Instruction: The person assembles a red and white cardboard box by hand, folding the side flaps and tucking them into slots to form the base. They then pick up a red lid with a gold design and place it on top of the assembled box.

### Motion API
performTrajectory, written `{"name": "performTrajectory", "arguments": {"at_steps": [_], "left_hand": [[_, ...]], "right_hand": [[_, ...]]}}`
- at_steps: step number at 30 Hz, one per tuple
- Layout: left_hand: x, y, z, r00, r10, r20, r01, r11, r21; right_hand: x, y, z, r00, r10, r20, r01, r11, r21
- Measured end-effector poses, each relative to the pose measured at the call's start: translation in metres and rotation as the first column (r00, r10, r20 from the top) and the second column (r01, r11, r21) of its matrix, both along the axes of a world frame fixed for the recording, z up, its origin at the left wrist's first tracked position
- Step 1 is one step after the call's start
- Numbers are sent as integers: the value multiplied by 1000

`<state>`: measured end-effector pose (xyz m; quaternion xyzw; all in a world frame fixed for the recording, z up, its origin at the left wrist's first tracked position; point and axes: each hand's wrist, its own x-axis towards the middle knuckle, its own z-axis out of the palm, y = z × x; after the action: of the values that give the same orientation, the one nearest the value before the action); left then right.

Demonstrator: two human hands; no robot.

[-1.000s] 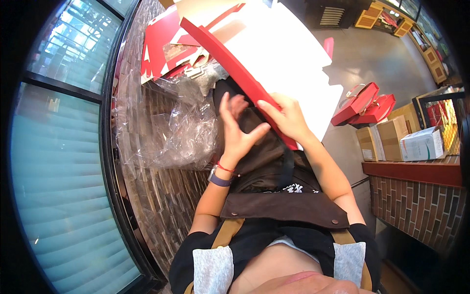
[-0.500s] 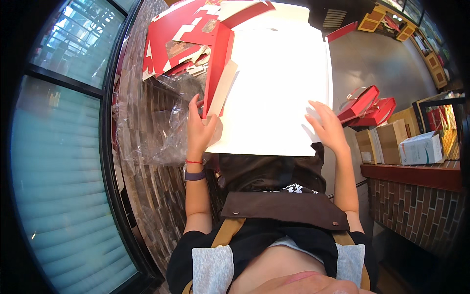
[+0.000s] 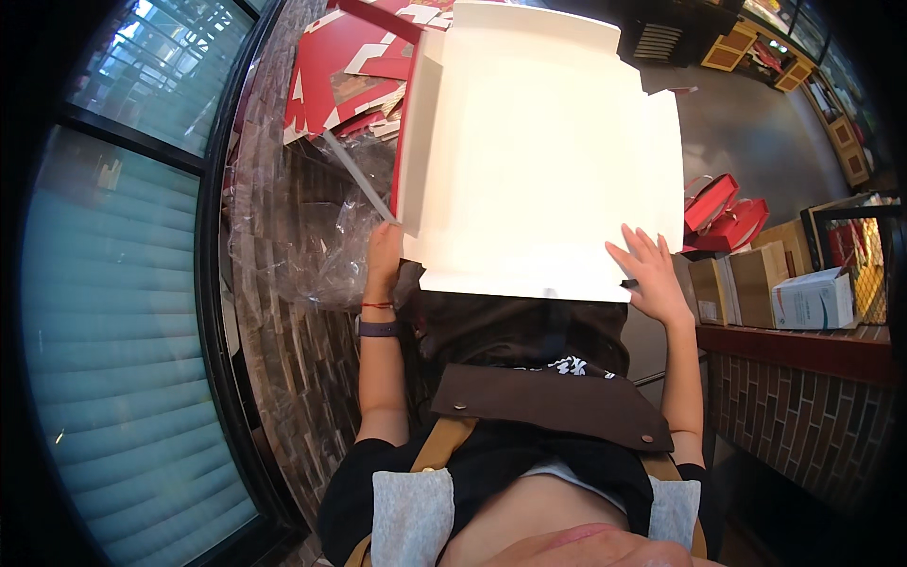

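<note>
A large flat cardboard box blank (image 3: 539,151), white inside and red outside, lies before me with its near edge over my brown apron. Its left side wall (image 3: 420,142) stands folded up. At the near end of that wall, my left hand (image 3: 383,255) is closed on the cardboard edge, its fingers partly hidden. A narrow grey-looking strip (image 3: 357,175) slants away from that hand toward the back left. My right hand (image 3: 657,279) rests at the near right corner of the blank, fingers spread over the white surface.
Red and white cardboard pieces (image 3: 350,80) are piled at the back left, with crumpled clear plastic (image 3: 312,236) nearer. Red gift bags or boxes (image 3: 723,213) lie at the right. Beyond them, brown cartons (image 3: 756,274) and a white box (image 3: 812,300) stand on a brick ledge. A window (image 3: 132,331) borders the left.
The blank has shifted right and its left wall has swung, showing its pale inside. My left hand has closed on the edge. My right hand has moved right and nearer, with fingers spread wider.
</note>
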<state>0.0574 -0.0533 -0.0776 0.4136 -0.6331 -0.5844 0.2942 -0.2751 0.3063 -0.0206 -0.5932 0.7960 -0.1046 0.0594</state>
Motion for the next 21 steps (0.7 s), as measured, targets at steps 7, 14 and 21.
{"name": "performTrajectory", "arguments": {"at_steps": [7,14,21], "left_hand": [[-9,-3,-4,947,114,-300,48,874,484],[5,-26,-23,860,152,-487,78,904,421],[-10,2,10,852,73,-519,-115,992,-50]], "right_hand": [[-16,-25,-25,901,-55,429,211,921,-326],[-15,-52,-20,930,-196,310,293,906,-305],[28,-19,-59,922,-356,154,367,674,-641]]}}
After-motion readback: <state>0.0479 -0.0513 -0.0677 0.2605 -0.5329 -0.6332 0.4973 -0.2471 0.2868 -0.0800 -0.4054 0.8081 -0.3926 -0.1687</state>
